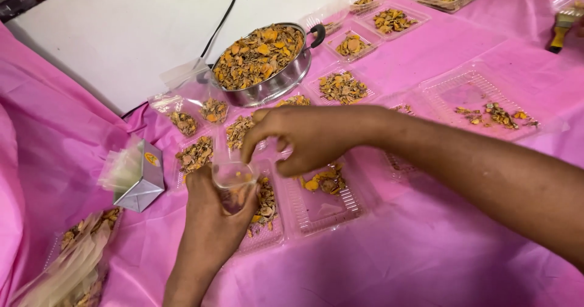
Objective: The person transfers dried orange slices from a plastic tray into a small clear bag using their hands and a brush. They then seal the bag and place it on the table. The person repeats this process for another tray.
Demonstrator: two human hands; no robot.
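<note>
Left hand (pixel 213 222), fingers up, grips a small clear pouch (pixel 234 182) above the pink-covered table (pixel 426 246), while right hand (pixel 304 138) arches over its mouth, fingertips pinched, forearm crossing from the right before the steel pan (pixel 267 61).

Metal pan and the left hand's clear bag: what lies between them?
In the head view, small clear trays of dried orange-brown pieces lie on the pink cloth between the metal pan and the clear bag held by the left hand.
</note>
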